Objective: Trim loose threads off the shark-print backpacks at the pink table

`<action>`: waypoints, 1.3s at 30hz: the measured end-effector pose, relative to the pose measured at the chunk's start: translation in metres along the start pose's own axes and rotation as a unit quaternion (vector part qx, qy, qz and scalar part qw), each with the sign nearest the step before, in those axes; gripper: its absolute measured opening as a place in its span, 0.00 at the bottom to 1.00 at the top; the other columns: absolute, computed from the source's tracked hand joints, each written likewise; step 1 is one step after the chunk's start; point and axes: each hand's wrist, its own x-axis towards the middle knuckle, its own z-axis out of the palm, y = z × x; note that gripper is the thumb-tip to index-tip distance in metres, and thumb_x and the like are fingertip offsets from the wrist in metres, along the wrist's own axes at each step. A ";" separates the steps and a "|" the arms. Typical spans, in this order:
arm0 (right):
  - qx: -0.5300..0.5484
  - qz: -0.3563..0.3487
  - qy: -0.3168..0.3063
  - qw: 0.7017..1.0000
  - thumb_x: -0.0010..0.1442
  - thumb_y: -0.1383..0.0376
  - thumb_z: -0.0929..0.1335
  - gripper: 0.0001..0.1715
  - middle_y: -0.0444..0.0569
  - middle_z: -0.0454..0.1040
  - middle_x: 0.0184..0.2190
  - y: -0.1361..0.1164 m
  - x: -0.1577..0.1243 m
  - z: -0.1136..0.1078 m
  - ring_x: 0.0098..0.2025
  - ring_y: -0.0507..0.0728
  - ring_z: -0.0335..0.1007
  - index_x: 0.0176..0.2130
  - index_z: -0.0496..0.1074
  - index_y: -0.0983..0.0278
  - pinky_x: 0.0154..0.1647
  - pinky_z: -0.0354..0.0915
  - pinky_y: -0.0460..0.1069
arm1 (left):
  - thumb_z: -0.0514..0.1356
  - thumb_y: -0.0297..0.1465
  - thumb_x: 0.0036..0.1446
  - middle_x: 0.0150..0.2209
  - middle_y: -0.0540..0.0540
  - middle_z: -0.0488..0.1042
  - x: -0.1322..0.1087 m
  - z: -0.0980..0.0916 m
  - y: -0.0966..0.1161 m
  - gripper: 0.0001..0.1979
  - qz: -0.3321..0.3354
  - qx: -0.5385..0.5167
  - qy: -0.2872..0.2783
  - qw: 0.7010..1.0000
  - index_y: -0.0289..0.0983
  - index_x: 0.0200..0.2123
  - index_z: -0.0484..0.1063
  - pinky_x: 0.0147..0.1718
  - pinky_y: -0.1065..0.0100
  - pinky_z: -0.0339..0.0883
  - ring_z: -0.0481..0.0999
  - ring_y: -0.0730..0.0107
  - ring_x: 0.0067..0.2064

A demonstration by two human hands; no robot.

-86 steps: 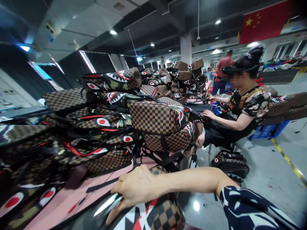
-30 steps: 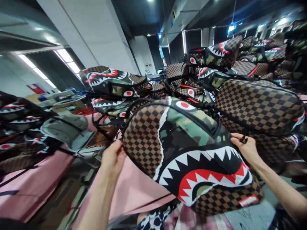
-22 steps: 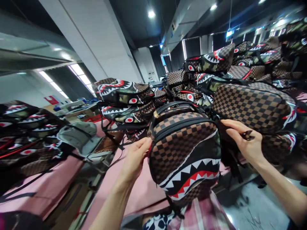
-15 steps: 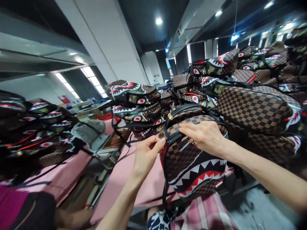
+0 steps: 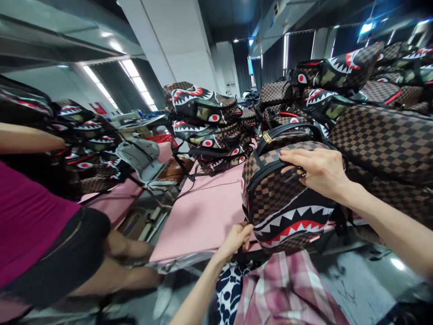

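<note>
A brown checkered backpack (image 5: 270, 194) with a printed shark mouth stands upright in front of me, at the edge of the pink tabletop. My right hand (image 5: 318, 171) is closed on the upper part of its front panel, fingers curled over the fabric below the zipper track. My left hand (image 5: 238, 237) is low at the bag's left side, fingers pinched together at the end of the side zipper. What sits between those fingers is too small to make out. A black handle (image 5: 287, 131) with a gold-coloured metal piece (image 5: 267, 137) arches over the top.
Stacked shark-print backpacks (image 5: 206, 122) stand behind on the pink table (image 5: 206, 207). More checkered bags (image 5: 382, 140) are piled close on the right. On the left, a person in a magenta top (image 5: 30, 225) stands near another bag pile and a grey chair (image 5: 138, 155).
My left hand has slid from the bag's upper left corner down its side, and the zipper edge there now looks closed. My right hand stays on the top front. The view has shifted.
</note>
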 end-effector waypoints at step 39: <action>0.546 0.252 -0.287 0.746 0.61 0.57 0.60 0.19 0.48 0.75 0.39 -0.014 -0.106 0.043 0.39 0.55 0.70 0.44 0.72 0.64 0.41 0.64 0.48 | 0.53 0.29 0.60 0.38 0.48 0.76 0.031 0.053 0.119 0.10 0.334 0.419 -0.052 0.843 0.38 0.39 0.74 0.40 0.72 0.65 0.74 0.72 0.39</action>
